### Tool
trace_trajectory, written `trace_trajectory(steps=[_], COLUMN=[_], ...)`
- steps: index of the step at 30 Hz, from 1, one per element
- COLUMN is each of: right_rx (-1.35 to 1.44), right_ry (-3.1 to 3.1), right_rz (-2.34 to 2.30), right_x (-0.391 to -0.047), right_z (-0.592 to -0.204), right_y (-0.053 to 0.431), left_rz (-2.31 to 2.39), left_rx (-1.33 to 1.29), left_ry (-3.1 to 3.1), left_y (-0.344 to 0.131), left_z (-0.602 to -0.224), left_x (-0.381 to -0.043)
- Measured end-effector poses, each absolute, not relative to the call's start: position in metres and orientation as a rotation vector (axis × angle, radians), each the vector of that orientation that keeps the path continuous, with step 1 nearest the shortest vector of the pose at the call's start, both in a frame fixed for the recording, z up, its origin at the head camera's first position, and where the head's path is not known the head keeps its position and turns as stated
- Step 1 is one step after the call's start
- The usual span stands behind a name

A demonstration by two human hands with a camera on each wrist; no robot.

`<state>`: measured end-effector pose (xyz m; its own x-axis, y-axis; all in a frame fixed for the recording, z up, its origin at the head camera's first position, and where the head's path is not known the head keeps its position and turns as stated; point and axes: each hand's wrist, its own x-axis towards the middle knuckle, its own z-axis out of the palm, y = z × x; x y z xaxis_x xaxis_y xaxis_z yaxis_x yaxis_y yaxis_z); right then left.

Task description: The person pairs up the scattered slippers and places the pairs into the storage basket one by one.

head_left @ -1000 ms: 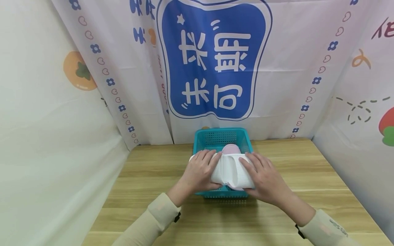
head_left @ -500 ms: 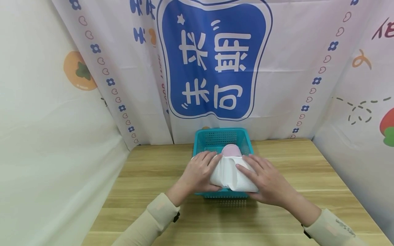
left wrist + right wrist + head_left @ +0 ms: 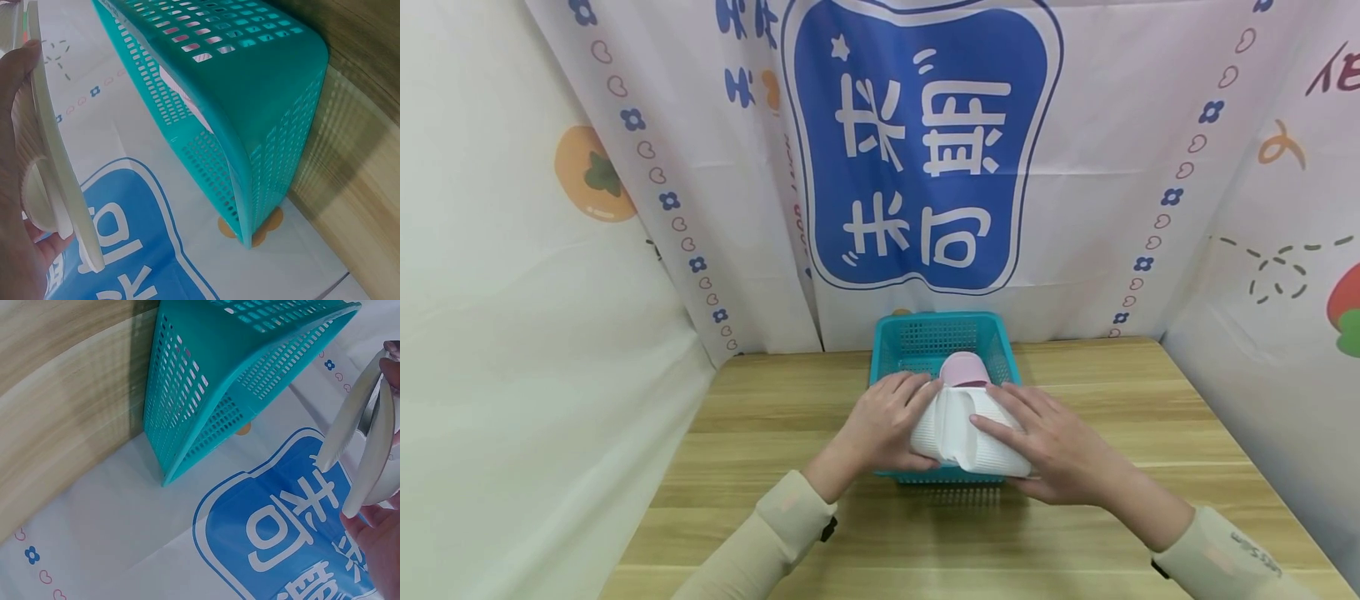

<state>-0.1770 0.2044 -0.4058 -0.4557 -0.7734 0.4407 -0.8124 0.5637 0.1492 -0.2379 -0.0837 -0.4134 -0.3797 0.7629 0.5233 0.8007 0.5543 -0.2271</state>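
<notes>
Two white ribbed slippers [image 3: 995,443] are held side by side above the front of a teal basket [image 3: 937,319]. My left hand [image 3: 882,427] grips the left one, thumb below and fingers over the top. The other is gripped by my right hand [image 3: 1054,448], its index finger lying across the ribbing. Seen from the right wrist, the pale soles [image 3: 375,453] stand close together on edge. Inside the basket rests a pink, rounded thing [image 3: 964,368], likely a slipper toe; the white pair hides its lower part.
The basket stands on a wood-grain table [image 3: 790,400], near its back edge. Behind hangs a white printed cloth with a large blue sign [image 3: 917,150]. White cloth walls [image 3: 565,333] close in both sides.
My right hand has moved slightly right and down, turning its slipper outward. Both slippers have come a little nearer, and more of the pink thing shows.
</notes>
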Motion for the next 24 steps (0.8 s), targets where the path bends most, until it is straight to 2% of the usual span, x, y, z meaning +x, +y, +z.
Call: trace_trajectory(steps=[24], right_rx=[1.302], right_ry=[-2.288], right_rz=[0.132], right_x=[-0.1770], right_z=[-0.4047], right_y=[0.2028], left_rz=[-0.105], left_rx=[-1.294], left_ry=[-2.253], left_y=[-0.0833], left_z=[-0.4114], left_x=[-0.2381])
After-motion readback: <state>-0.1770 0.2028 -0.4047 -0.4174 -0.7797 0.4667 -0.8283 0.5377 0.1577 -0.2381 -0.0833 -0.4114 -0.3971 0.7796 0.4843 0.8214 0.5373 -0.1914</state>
